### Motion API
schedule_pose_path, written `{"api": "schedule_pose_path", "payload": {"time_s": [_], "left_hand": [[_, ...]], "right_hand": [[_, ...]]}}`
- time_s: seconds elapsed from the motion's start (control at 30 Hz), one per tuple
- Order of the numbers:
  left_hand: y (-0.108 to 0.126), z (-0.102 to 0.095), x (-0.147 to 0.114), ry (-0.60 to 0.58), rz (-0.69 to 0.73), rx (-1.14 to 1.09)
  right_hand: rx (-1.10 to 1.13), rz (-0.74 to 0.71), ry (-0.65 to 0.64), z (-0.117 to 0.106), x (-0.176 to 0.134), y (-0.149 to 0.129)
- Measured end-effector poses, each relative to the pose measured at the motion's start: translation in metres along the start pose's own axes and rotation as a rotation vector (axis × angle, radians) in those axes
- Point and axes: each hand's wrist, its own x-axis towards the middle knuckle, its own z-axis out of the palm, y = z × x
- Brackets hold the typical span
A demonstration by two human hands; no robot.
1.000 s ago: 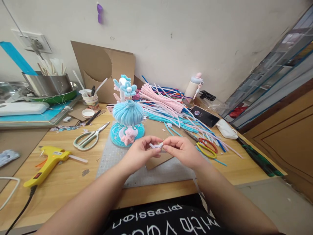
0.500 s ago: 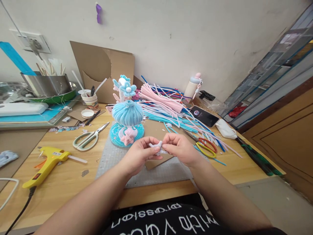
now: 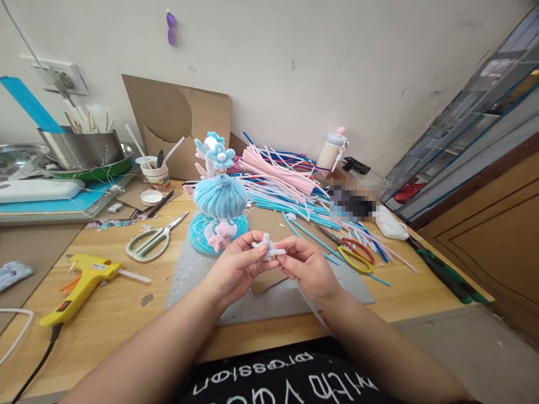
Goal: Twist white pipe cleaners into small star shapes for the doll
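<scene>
A small star-like shape of pale lilac pipe cleaner (image 3: 268, 247) is held above the mat, its fuzzy points sticking up and out. My left hand (image 3: 240, 266) pinches it from the left between thumb and fingers. Its right side is gripped by my right hand (image 3: 309, 269), whose fingertips are closed at the shape's edge. From under the right hand a long pale strand (image 3: 312, 310) trails toward my lap. Just beyond my hands stands a blue pipe-cleaner piece (image 3: 220, 196) with a shell-like body, flowers on top and a pink star at its base.
A grey cutting mat (image 3: 191, 292) and a cardboard piece (image 3: 269, 280) lie beneath my hands. At left are a yellow glue gun (image 3: 80, 280) and pale-handled scissors (image 3: 154, 238). Red-and-yellow scissors (image 3: 356, 258) and bundled pipe cleaners (image 3: 278, 174) lie to the right and behind.
The lilac shape has been turned in my fingers, so more of its points show. My right hand has dropped slightly, with its fingers now lower on the shape.
</scene>
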Motion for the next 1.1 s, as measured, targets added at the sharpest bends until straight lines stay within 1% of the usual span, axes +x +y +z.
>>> {"api": "schedule_pose_path", "payload": {"time_s": [0.17,0.23,0.3,0.4,0.5,0.6,0.67,0.77,0.83,0.9,0.93,0.97,1.03,1.1], "left_hand": [[-0.003,0.002,-0.001,-0.009,0.055,-0.027],[-0.005,0.002,0.0,-0.008,0.061,0.007],[-0.005,0.002,0.001,-0.007,0.081,0.098],[-0.004,0.002,0.003,0.02,0.168,0.281],[-0.004,0.001,0.004,0.071,0.203,0.37],[-0.007,-0.001,0.006,0.139,0.211,0.354],[-0.009,-0.002,0.006,0.185,0.236,0.335],[-0.011,-0.003,0.007,0.222,0.278,0.347],[-0.01,-0.003,0.006,0.245,0.303,0.436],[-0.008,-0.003,0.004,0.275,0.329,0.611],[-0.006,-0.002,0.003,0.279,0.335,0.714],[-0.005,-0.002,0.001,0.272,0.335,0.814],[0.0,-0.001,0.0,0.198,0.304,0.975],[0.004,-0.002,-0.001,0.075,0.211,1.022]], "right_hand": [[0.012,0.004,0.134,0.012,-0.002,-0.002],[0.002,0.001,0.182,0.014,-0.001,-0.003],[-0.013,0.0,0.216,0.014,-0.001,-0.004],[-0.041,-0.013,0.241,0.012,0.0,-0.004],[-0.114,-0.028,0.228,0.01,0.001,-0.005],[-0.263,-0.054,0.181,0.009,0.0,-0.006],[-0.412,-0.103,0.179,0.009,-0.003,-0.006],[-0.767,-0.226,0.199,0.011,-0.01,-0.01],[-1.083,-0.337,0.163,0.012,-0.014,-0.017],[-1.359,-0.439,0.085,0.011,-0.016,-0.028],[-1.45,-0.472,0.037,0.01,-0.016,-0.034],[-1.507,-0.486,-0.017,0.008,-0.015,-0.041],[-1.525,-0.453,-0.141,0.002,-0.009,-0.052],[-1.404,-0.345,-0.249,-0.006,-0.001,-0.06]]}}
